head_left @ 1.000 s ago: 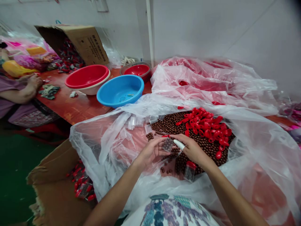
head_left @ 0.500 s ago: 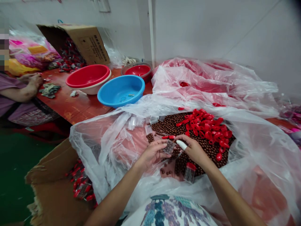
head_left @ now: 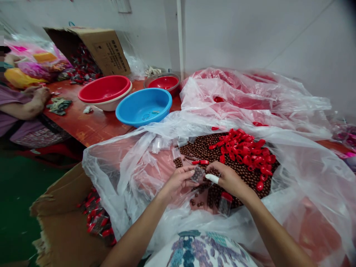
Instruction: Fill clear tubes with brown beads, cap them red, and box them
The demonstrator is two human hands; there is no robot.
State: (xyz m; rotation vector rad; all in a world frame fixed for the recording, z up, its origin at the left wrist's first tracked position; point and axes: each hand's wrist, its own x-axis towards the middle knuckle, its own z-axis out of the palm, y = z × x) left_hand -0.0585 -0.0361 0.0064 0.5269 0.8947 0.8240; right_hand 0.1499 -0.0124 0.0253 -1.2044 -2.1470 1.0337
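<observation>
My left hand (head_left: 179,182) grips a small clear container (head_left: 198,173) with dark balls showing through it. My right hand (head_left: 224,178), a white cover on one finger, is at the container's right side; its fingers are curled, and what they hold, if anything, is too small to tell. Around and under both hands lie many brown balls (head_left: 200,148) on clear plastic sheeting. Red caps (head_left: 247,150) are heaped on the balls behind my right hand. A clear container with a red cap (head_left: 225,204) lies just below my right hand. Several empty clear containers (head_left: 157,145) lie at the upper left.
Beyond the sheeting stand a blue basin (head_left: 144,107), a red basin (head_left: 104,90) and a tipped carton (head_left: 104,52) of red-capped items. An open carton (head_left: 62,218) is at the lower left. Another person's hands (head_left: 40,94) are at the far left. Bagged red pieces (head_left: 239,89) lie behind.
My right hand has shifted slightly left and down, its white-covered finger now lower beside the container. My left hand still holds the container in nearly the same place.
</observation>
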